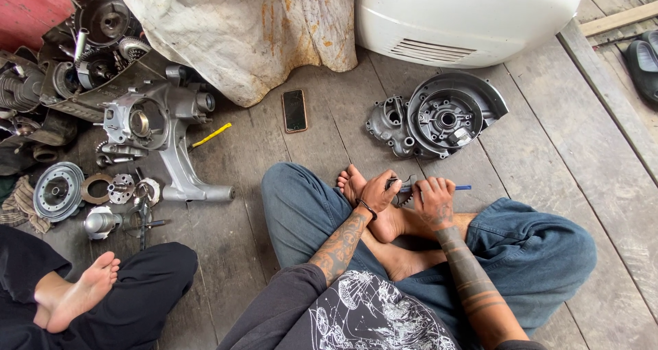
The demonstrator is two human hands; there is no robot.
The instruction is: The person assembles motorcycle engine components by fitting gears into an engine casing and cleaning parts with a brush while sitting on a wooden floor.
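The person sits cross-legged on the plank floor, both hands meeting just above the crossed bare feet, which serve as a rest so the work stays steady and close to the eye. The left hand has its grip clenched around a small toothed metal part, seemingly a gear, pinning it so it cannot turn. Just to the right of that grip, touching the same part, the right hand closes on a blue-handled tool, whose handle end sticks out past the knuckles; its working tip is hidden between the hands, so what it meets on the gear cannot be made out. Beyond the hands, well apart, an open engine casing lies face up, and a phone lies flat to the far left of it. Farther left sits a crankcase half among loose discs and gears, with another person's bare foot nearer. A stained cloth and a white body panel are cut off at the top edge.
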